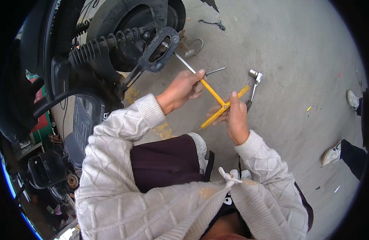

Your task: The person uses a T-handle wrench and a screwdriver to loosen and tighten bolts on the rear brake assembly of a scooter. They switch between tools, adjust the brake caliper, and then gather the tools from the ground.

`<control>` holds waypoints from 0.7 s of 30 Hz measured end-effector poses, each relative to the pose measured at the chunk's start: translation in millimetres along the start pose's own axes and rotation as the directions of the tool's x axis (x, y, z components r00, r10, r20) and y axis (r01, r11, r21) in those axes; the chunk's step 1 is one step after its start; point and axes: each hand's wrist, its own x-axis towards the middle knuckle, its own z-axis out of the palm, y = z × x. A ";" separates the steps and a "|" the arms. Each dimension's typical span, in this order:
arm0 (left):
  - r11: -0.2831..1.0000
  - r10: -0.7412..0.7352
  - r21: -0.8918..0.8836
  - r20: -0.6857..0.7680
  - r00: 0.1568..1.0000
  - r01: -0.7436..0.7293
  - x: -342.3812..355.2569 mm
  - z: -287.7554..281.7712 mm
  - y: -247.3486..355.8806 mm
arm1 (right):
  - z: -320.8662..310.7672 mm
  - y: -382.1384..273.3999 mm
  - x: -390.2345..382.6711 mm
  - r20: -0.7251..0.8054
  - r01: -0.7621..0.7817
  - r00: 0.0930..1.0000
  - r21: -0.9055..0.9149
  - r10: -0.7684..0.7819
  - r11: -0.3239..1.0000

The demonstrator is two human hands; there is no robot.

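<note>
A T-handle wrench [211,91] with a yellow grip and a silver shaft slants between my hands and the scooter. Its tip reaches a bolt inside the slot of a black bracket [159,49] beside the rear wheel. My left hand [182,90] pinches the wrench where silver meets yellow, thumb along the top. At the crossbar, my right hand [235,119] holds the junction with its thumb raised; the fingers behind are blurred. On the ground just past my right hand lies a ratchet wrench [255,82] with a socket. A thin metal tool [216,71] rests beyond my left fingers.
The scooter's coil spring [102,46] and rear wheel [126,44] fill the upper left. A curved metal part [195,48] stands by the bracket. A dark cord scrap [214,24] lies on the concrete. Another person's shoes [331,154] are at the right.
</note>
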 end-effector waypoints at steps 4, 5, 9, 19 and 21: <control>0.997 0.048 0.053 0.025 0.999 -0.050 4.3 -5.9 -6.6 | 1.7 -6.6 8.9 0.091 -0.320 0.940 0.573 0.330 0.754; 0.996 0.041 0.086 -0.016 0.999 -0.040 5.7 -7.1 -7.2 | -4.7 -12.8 8.7 0.073 -0.319 0.945 0.414 0.319 0.852; 0.995 0.098 0.005 0.007 0.995 -0.098 9.5 -3.2 -5.2 | -23.8 -26.4 -1.1 -0.204 -0.139 0.978 -0.493 0.041 0.859; 0.992 0.103 -0.067 -0.006 0.995 -0.103 6.8 -12.6 -10.3 | -9.2 -18.1 -11.8 -0.019 -0.086 0.996 -0.204 0.084 0.975; 0.991 0.112 -0.079 -0.004 0.994 -0.112 8.0 -14.3 -12.4 | -8.5 -24.9 -10.8 0.092 -0.264 0.962 0.047 0.259 0.963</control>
